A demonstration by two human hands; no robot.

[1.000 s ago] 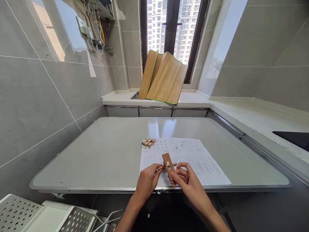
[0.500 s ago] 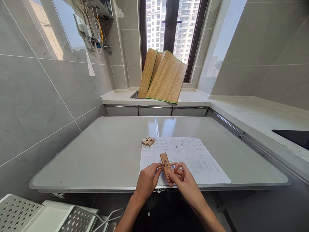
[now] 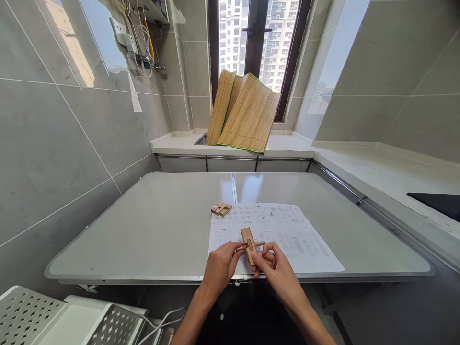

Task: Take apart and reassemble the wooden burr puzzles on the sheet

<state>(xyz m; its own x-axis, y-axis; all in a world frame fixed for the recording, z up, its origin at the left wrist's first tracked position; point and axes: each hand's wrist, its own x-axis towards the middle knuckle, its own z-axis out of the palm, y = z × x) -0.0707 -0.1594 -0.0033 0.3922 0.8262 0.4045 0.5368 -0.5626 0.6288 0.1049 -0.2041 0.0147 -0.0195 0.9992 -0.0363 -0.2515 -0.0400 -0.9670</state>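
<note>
- Pinching with thumb and fingers nearly closed, the left hand (image 3: 221, 261) has hold of the left end of a thin wooden rod (image 3: 260, 243).
- From where I stand, the right hand (image 3: 275, 261) grips the near end of a slotted wooden block (image 3: 250, 254) between thumb and curled fingers.
- That block is tilted, its far end leaning left, between the two hands and above the near part of a printed sheet (image 3: 309, 249).
- The rod shows on both sides of the block; at this size I can't quite tell whether it runs through it or behind it.
- Small wooden pieces (image 3: 222, 209) sit clustered at the sheet's far left corner.
- Everything is over the near side of a white table (image 3: 143, 239), with a bamboo mat (image 3: 249, 115) propped beyond, by the window (image 3: 255, 43).
</note>
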